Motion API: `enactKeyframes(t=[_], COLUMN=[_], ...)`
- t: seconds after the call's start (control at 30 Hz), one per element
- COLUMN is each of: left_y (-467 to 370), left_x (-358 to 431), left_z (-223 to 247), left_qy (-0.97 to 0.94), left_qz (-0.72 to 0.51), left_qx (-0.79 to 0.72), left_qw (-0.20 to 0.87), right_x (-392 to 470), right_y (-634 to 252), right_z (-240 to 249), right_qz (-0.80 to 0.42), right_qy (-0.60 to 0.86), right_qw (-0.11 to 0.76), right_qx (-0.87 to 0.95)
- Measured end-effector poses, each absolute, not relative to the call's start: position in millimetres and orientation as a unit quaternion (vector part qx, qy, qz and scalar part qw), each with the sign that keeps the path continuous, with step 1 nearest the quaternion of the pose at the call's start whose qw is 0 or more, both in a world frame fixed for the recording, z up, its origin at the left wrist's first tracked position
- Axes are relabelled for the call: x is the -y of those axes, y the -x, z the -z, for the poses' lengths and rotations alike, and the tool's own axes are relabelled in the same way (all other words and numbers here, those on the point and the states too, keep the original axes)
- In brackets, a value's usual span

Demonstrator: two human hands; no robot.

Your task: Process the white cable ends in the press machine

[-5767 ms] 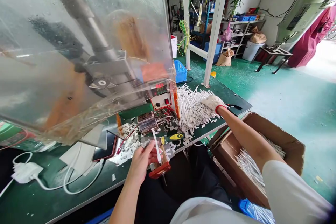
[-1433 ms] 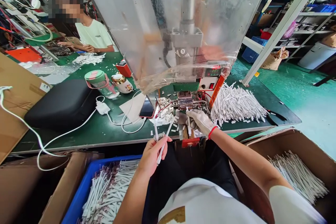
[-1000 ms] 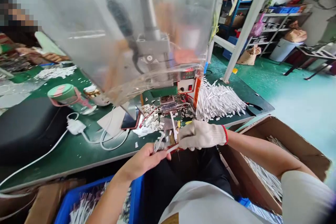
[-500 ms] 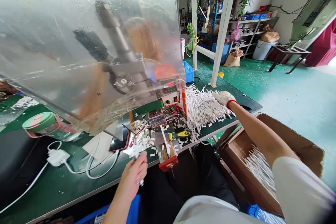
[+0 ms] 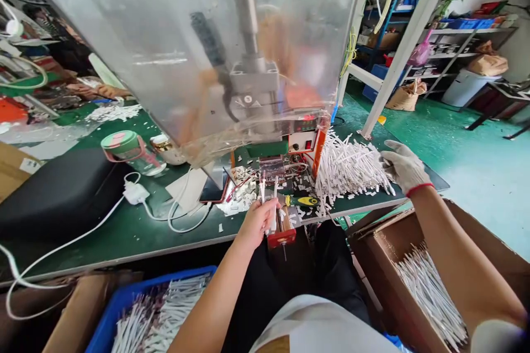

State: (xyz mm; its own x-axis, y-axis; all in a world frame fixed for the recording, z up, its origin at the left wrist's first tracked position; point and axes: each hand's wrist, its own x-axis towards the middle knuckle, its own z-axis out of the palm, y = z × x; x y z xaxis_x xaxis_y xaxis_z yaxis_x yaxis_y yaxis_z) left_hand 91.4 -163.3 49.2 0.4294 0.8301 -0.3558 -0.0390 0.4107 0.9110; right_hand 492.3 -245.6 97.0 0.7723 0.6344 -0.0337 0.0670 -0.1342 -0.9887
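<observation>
My bare left hand (image 5: pixel 260 222) pinches a thin white strip (image 5: pixel 263 186), which stands up past the fingers. It is beside a small fixture with a red end block (image 5: pixel 282 237) at the table's front edge; another white strip (image 5: pixel 276 186) shows over the fixture. My right hand (image 5: pixel 404 168), in a white knitted glove with a red cuff, is at the right end of a heap of white strips (image 5: pixel 351 162). Its thumb and fingers are apart, with nothing visible in them. A yellow-and-black handle (image 5: pixel 304 201) lies just right of the fixture.
A machine behind a clear plastic shield (image 5: pixel 165 66) rises in front of me. White scraps (image 5: pixel 238 201), a phone (image 5: pixel 213 187), a charging cable and a green-lidded jar (image 5: pixel 124 146) are on the table. A blue crate (image 5: pixel 103 320) and a cardboard box (image 5: pixel 385 242) hold more strips below.
My left hand has moved right and up to the fixture with its strip. My gloved hand has lifted off the heap and spread its fingers. The view has turned left.
</observation>
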Motion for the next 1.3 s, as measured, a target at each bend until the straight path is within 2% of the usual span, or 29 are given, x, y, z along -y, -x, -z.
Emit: enactKeyframes(t=[0.17, 0.3, 0.47, 0.57, 0.73, 1.07, 1.3], left_y=[-58.7, -42.1, -35.1, -27.9, -13.6, -8.8, -9.0], left_x=[175.3, 186.1, 198.1, 202.2, 204.8, 205.6, 204.6], left_z=[-62.6, -70.4, -70.3, -66.2, -59.0, -47.9, -57.5], left_qy=[-0.389, -0.366, -0.374, -0.362, -0.339, -0.327, -0.426], left_qz=[-0.347, -0.379, -0.382, -0.385, -0.385, -0.387, -0.349], left_qx=[-0.412, -0.405, -0.397, -0.405, -0.420, -0.428, -0.433], left_qw=[0.747, 0.747, 0.746, 0.746, 0.748, 0.749, 0.714], right_x=[284.3, 282.2, 233.5, 202.6, 177.1, 165.6, 165.3], right_y=[-430.7, -361.9, -298.1, -274.0, -250.0, -240.0, -243.1], right_z=[-132.2, -145.9, -107.9, -70.3, -41.3, -38.5, -43.2], right_qz=[-0.347, -0.374, -0.560, -0.620, -0.636, -0.611, -0.609], right_qy=[0.603, 0.612, 0.566, 0.531, 0.540, 0.574, 0.581], right_qw=[0.655, 0.604, 0.484, 0.479, 0.489, 0.498, 0.480], right_qx=[0.297, 0.348, 0.364, 0.322, 0.253, 0.222, 0.245])
